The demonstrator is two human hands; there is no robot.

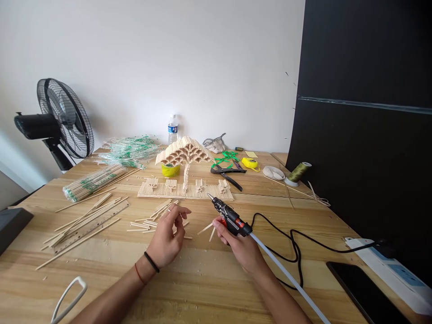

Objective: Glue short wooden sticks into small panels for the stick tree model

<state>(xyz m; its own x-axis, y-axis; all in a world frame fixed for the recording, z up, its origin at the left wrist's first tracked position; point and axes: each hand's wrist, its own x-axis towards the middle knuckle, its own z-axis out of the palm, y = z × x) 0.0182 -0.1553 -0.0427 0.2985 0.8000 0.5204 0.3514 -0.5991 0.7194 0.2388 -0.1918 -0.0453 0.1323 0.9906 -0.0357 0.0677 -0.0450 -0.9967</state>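
My right hand (pixel 236 240) is wrapped around a black hot glue gun (pixel 229 216), its nozzle pointing up and left and a long white glue stick (pixel 286 272) trailing from its rear. Two short wooden sticks (pixel 205 229) show at that hand's fingertips; whether they are held or lie on the table I cannot tell. My left hand (pixel 168 234) hovers with bent, parted fingers over a pile of cut sticks (pixel 145 225), nothing visible in its grasp. Beyond both hands stands a stick-built model (pixel 185 195), a flat base with a trunk, a curved canopy and several small pieces.
Left lie long sticks (pixel 84 220), a ruler (pixel 92 227) and a bagged stick bundle (pixel 96 182); a fan (pixel 64 119) stands behind. Pliers (pixel 229 175), a tape measure (pixel 249 164) and a thread spool (pixel 299 174) sit farther back. A black cord (pixel 299 252) runs to a power strip (pixel 394 274) near a phone (pixel 367 292).
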